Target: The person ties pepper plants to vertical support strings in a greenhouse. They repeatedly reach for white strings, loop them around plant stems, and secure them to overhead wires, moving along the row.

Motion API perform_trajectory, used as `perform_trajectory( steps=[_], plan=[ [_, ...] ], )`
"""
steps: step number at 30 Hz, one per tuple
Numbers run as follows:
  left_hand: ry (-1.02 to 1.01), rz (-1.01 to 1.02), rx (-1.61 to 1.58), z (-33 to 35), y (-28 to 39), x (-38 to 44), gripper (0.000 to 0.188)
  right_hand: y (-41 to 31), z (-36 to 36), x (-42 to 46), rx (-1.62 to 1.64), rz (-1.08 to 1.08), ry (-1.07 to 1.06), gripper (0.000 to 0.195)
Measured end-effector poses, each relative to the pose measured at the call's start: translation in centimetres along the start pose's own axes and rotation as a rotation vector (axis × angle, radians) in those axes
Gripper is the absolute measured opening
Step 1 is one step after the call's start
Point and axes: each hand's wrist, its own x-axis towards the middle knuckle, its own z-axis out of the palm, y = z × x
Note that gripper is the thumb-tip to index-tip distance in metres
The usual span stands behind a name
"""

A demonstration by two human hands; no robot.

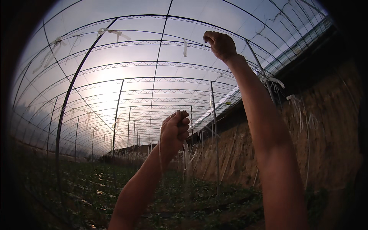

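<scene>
My right hand [220, 44] is raised high toward the greenhouse roof, its fingers bent around the upper part of a thin whitish plastic strip [210, 95] that hangs down from it. Lower and to the left, my left hand [175, 128] is closed at about the middle of the view, with a thin clear strip [160, 143] running down past its wrist. More pale strip dangles just below that hand. Between and above the hands, a short white strip [185, 48] hangs from a roof wire. Where the strips lead behind the fingers is hidden.
Arched metal trusses [138, 42] carry the film roof. Metal posts stand at the left [75, 74], ahead [214, 123] and right [260, 66], some with white strips [113, 32] tied on. Low green plants [184, 201] cover the ground. An earthen wall [330, 138] runs along the right.
</scene>
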Motion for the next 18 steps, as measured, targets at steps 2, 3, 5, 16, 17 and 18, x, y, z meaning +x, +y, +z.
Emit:
perform_trajectory(
  steps=[2,3,5,16,17,18],
  plan=[
    [0.071,0.1,0.037,1.2,2.0,2.9,0.021,-0.3,0.6,0.2,0.038,0.055,-0.136,0.016],
    [0.09,0.147,0.039,2.3,2.5,4.2,0.021,-0.1,0.1,0.6,0.127,0.072,-0.159,0.016],
    [0.108,0.202,0.075,3.6,3.7,5.8,0.02,-0.2,0.7,0.4,0.342,0.133,-0.207,0.018],
    [-0.158,0.664,0.506,10.4,7.2,11.4,0.024,-2.0,-2.1,2.8,0.399,0.312,-0.794,0.018],
    [-0.051,0.754,0.663,10.3,7.5,11.1,0.021,-2.2,-2.3,2.7,0.392,0.287,-0.797,0.018],
    [-0.08,1.025,0.842,9.6,7.8,11.9,0.019,-1.7,-1.1,3.2,0.319,0.252,-0.804,0.02]
  ],
)
